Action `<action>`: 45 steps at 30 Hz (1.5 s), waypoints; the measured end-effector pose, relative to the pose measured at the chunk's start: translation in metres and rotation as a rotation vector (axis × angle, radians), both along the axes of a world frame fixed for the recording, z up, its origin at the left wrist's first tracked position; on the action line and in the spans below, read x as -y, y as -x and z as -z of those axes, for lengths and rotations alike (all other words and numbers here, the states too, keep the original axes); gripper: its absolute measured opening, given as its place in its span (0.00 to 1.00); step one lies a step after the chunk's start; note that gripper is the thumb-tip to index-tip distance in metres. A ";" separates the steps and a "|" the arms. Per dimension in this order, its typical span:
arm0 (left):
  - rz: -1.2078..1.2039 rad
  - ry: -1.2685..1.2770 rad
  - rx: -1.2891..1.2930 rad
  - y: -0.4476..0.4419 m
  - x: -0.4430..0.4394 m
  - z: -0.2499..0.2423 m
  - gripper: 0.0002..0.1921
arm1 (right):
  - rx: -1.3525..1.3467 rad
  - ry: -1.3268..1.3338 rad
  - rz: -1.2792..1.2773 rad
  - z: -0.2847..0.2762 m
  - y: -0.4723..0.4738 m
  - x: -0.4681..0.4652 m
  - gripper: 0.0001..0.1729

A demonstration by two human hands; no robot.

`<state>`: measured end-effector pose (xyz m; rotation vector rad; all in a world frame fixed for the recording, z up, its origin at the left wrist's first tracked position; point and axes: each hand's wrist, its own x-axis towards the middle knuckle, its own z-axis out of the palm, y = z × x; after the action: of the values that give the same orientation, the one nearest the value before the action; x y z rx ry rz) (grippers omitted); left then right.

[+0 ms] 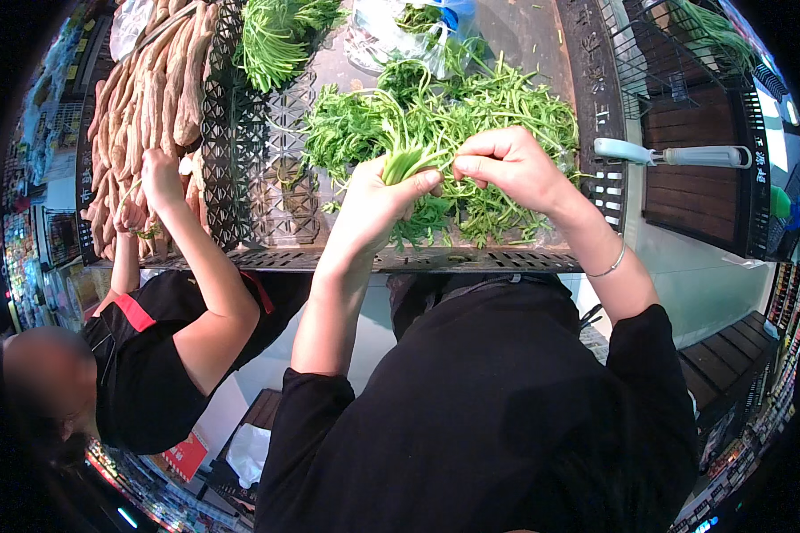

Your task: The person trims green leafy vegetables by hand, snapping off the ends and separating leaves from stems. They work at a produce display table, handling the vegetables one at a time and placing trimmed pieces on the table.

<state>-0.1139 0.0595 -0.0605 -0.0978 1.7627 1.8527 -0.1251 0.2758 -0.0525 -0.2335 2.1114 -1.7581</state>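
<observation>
My left hand [373, 200] is closed around a small bunch of leafy green stems [403, 166], cut ends towards me and the leaves partly hidden behind the fist. My right hand [507, 166] is just right of the bunch, thumb and forefinger pinched together at a stem's side. Whether a piece of green is between those fingertips is too small to tell. Beneath both hands spreads a loose heap of feathery leaf greens and trimmed stems [507, 110], which looks like garland chrysanthemum. A neater bundle of the same-looking greens [273, 50] lies at the back left.
A clear plastic bag [373, 40] with greens sits behind the heap. Brown elongated tubers [153, 106] fill the left crate. A co-worker's hands [160, 176] hold a thin stem over them. A white-handled tool [673, 155] lies across the right side. A black slotted rim [467, 260] borders the front.
</observation>
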 end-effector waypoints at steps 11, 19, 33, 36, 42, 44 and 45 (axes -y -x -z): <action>-0.201 -0.105 0.043 -0.003 -0.011 0.001 0.09 | -0.179 -0.104 0.141 0.000 -0.012 0.020 0.07; -0.302 -0.505 -0.065 -0.014 0.029 0.009 0.12 | -0.248 -0.260 0.349 0.014 0.003 -0.006 0.07; -0.241 -0.823 -0.294 -0.029 0.064 0.027 0.14 | -0.587 -0.078 -0.109 -0.019 -0.027 0.055 0.10; -0.254 -0.802 -0.297 -0.029 0.065 0.025 0.14 | -0.776 -0.170 -0.118 -0.015 -0.028 0.072 0.15; -0.288 -0.814 -0.247 -0.030 0.067 0.025 0.12 | -0.707 -0.164 -0.005 -0.009 -0.026 0.079 0.13; -0.314 -0.827 -0.229 -0.030 0.066 0.026 0.11 | -0.756 -0.178 0.050 -0.008 -0.028 0.078 0.13; -0.328 -0.832 -0.217 -0.030 0.066 0.026 0.11 | -0.800 -0.186 0.077 -0.008 -0.029 0.078 0.14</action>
<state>-0.0840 -0.0062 -0.0864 0.1507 1.0000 2.7763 -0.0962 0.1975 -0.0445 -0.9430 2.8291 -1.6516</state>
